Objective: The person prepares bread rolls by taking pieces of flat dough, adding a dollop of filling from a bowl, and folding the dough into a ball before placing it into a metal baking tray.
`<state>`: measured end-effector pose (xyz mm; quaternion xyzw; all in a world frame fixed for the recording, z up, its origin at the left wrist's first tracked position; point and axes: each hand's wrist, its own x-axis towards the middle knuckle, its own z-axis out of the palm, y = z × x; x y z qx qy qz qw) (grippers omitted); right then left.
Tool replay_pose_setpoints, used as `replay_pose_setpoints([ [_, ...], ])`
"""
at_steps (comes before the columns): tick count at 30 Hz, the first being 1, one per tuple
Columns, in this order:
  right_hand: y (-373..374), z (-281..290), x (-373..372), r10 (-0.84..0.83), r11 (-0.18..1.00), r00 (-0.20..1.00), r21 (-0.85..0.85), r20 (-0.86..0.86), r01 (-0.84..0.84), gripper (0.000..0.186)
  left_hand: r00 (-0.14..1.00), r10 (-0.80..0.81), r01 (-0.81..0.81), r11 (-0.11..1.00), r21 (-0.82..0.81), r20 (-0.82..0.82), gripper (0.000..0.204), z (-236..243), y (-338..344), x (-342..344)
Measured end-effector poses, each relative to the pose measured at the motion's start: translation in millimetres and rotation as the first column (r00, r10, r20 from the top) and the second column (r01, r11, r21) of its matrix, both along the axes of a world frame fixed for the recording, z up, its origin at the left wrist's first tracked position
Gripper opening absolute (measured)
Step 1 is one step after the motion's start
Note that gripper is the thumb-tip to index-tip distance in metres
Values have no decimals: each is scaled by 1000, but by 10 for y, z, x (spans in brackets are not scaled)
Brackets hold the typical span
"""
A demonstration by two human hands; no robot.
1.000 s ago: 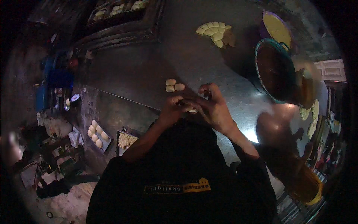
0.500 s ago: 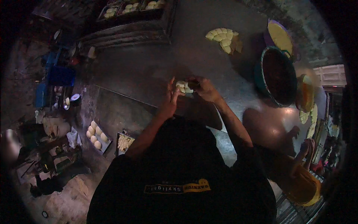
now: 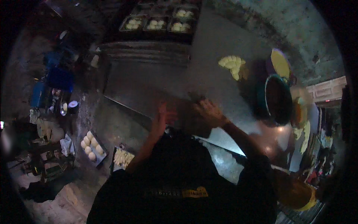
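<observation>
My left hand (image 3: 163, 116) is at the near edge of the dark metal worktable (image 3: 143, 74), its fingers apart and slightly blurred. Across a small gap, my right hand (image 3: 210, 113) is low over the tabletop with fingers stretched forward. No dough shows in either hand. A dark patch lies by the right fingertips, too dim to make out. Farther right on the table, a fan of pale dough pieces (image 3: 232, 63) rests beside a brownish scrap (image 3: 244, 72).
Dough balls sit in square tins (image 3: 156, 24) at the far left of the table. To the right stand a dark green tub (image 3: 266, 99) and a purple-rimmed basin (image 3: 280, 64). Below left are a tray of dough balls (image 3: 97, 155) and a tray of small pieces (image 3: 122, 157).
The pale dough pieces that were between my hands no longer show there. My hands are farther apart and lower in view. The view has shifted, showing more tins at the far side.
</observation>
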<state>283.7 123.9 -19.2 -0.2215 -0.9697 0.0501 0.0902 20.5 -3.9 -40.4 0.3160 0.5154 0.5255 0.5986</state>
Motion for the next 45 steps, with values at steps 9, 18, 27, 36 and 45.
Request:
replay_pose_setpoints([
  [9,433,-230,-655,-430,346,903,-921,17,182,49,977,174,-162,982,98,-124,62,-268,-49,-372],
  [18,2537,2162,-2621,-228,863,700,-473,-677,-177,38,973,231,-231,964,132,21,62,335,-383,-1108],
  [27,3975,1408,-2735,-268,903,942,289,-203,319,54,929,368,-369,925,88,24,65,434,-366,-1405],
  [36,3478,1686,-448,-622,744,630,-102,-465,660,26,928,374,-373,926,-59,5,61,48,-499,-1338],
  [45,2011,-650,1594,-874,477,482,-283,-56,832,43,969,185,-194,980,-41,-165,61,68,162,-1092],
])
